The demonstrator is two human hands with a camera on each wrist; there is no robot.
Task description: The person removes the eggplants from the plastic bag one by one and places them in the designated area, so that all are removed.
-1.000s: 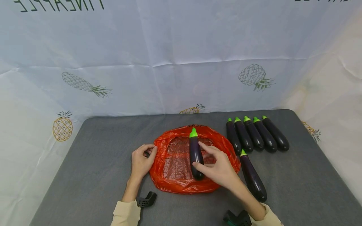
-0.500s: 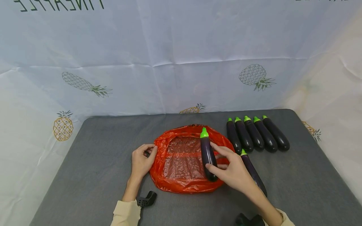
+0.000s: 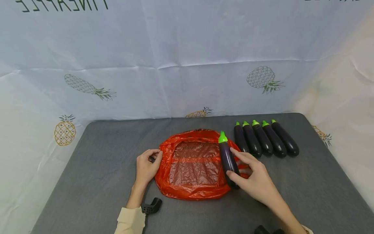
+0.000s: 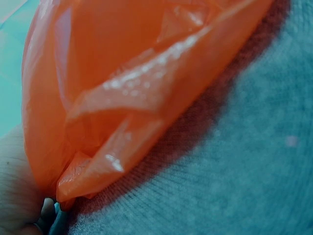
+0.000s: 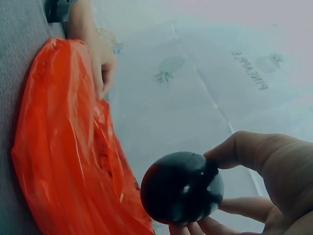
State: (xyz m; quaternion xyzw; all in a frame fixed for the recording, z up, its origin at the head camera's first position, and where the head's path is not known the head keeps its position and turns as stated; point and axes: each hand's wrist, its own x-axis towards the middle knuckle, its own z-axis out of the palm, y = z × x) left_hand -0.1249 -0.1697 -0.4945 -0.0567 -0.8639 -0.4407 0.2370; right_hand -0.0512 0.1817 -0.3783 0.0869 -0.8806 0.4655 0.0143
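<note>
A red plastic bag (image 3: 191,192) stands with its mouth spread wide on the grey table. My left hand (image 3: 147,165) pinches its left rim between thumb and fingers, and the gathered film (image 4: 88,178) shows close up in the left wrist view. Over the bag's right edge, my right hand (image 3: 254,178) holds a dark purple eggplant (image 3: 228,159) with a bright green stem, tilted slightly, thumb on one side and fingers on the other. The right wrist view shows the eggplant's rounded end (image 5: 181,188) beside the bag's wall (image 5: 58,147).
Several more eggplants (image 3: 263,140) lie side by side at the back right of the table (image 3: 117,146). Another eggplant on the right is almost wholly hidden behind the right hand. A white cloth (image 3: 163,87) with pineapple prints hangs behind the table.
My right hand has carried the eggplant rightward, from over the middle of the bag's mouth to its right edge. The left hand has stayed at the left rim.
</note>
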